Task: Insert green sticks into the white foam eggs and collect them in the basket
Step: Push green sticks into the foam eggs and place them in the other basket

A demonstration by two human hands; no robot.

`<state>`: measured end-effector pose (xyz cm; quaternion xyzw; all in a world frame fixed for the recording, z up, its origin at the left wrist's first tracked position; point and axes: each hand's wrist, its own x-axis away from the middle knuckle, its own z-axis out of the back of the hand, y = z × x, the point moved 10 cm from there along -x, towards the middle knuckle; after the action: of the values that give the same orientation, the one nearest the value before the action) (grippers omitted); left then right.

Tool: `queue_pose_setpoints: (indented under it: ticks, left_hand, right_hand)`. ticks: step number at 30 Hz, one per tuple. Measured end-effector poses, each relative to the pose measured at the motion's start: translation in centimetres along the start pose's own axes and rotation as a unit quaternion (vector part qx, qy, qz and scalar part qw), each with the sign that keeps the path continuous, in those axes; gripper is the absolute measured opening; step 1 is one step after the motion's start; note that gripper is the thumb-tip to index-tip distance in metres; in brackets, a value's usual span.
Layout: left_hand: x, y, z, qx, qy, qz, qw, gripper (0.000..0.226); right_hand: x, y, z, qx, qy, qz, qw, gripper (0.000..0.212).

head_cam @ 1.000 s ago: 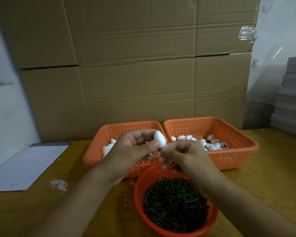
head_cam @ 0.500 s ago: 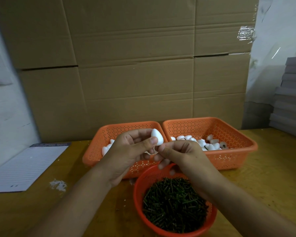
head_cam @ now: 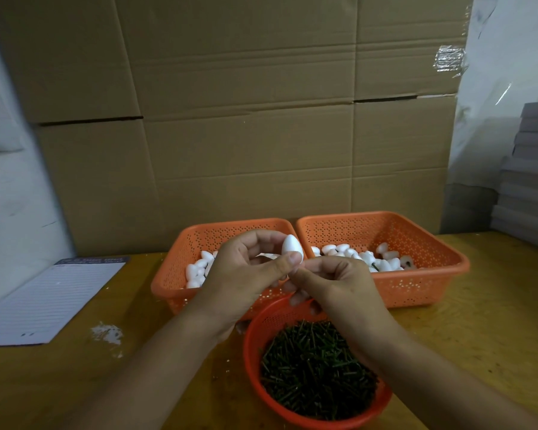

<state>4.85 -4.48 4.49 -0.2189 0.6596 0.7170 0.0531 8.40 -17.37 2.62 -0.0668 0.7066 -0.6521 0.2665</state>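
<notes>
My left hand [head_cam: 246, 274] pinches a white foam egg [head_cam: 291, 247] between thumb and fingers, pointed end up, above the gap between two orange baskets. My right hand [head_cam: 330, 280] is curled right under the egg, fingertips at its base; any stick it pinches is hidden. A round orange bowl [head_cam: 255, 333] full of short green sticks [head_cam: 317, 370] sits just below both hands. The left basket [head_cam: 174, 274] holds plain white eggs [head_cam: 196, 271]. The right basket [head_cam: 432, 265] holds eggs, at least one with a green stick [head_cam: 375, 266].
A lined paper sheet [head_cam: 44, 302] lies at the left on the wooden table [head_cam: 479, 321]. White foam crumbs [head_cam: 106, 332] lie near it. Stacked cardboard boxes [head_cam: 246, 119] stand behind the baskets, and a grey stack [head_cam: 531, 172] rises at the right.
Both hands stay together at the egg with only slight shifts; the egg sits a little further left and lower between the fingers than a second ago.
</notes>
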Motion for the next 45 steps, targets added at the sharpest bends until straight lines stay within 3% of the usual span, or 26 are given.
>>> queue_pose_setpoints:
  ticks: [4,9,13,17,21,26,45]
  left_hand:
    - [0.3,-0.2,0.0,0.012,0.034,0.003,0.999,0.038]
    - [0.9,-0.5,-0.7,0.047,0.072,0.010,0.996,0.022]
    - [1.2,-0.7,-0.9,0.056,0.079,0.020,0.995,0.022]
    - [0.8,-1.3,-1.2,0.081,0.031,0.073,0.994,0.041]
    - [0.4,-1.3,-1.9,0.141,-0.050,0.097,0.984,0.030]
    - [0.3,-1.5,-2.1,0.159,-0.098,0.094,0.978,0.027]
    - [0.3,-1.9,-2.5,0.212,-0.116,0.097,0.965,0.039]
  right_hand:
    - [0.0,-0.2,0.3,0.005,0.012,0.016,1.000,0.018]
    - [0.2,-0.4,0.3,-0.034,0.020,0.032,0.999,0.019]
    - [0.3,-0.4,0.0,-0.042,0.016,0.033,0.998,0.021]
    - [0.0,-0.6,0.1,-0.001,-0.017,0.018,1.000,0.022]
    - [-0.2,-0.8,0.1,-0.009,-0.048,0.009,0.999,0.027]
    - [-0.2,-0.8,-0.4,-0.004,-0.079,-0.001,0.997,0.023]
    - [-0.4,-0.7,-0.4,-0.012,-0.082,0.027,0.996,0.028]
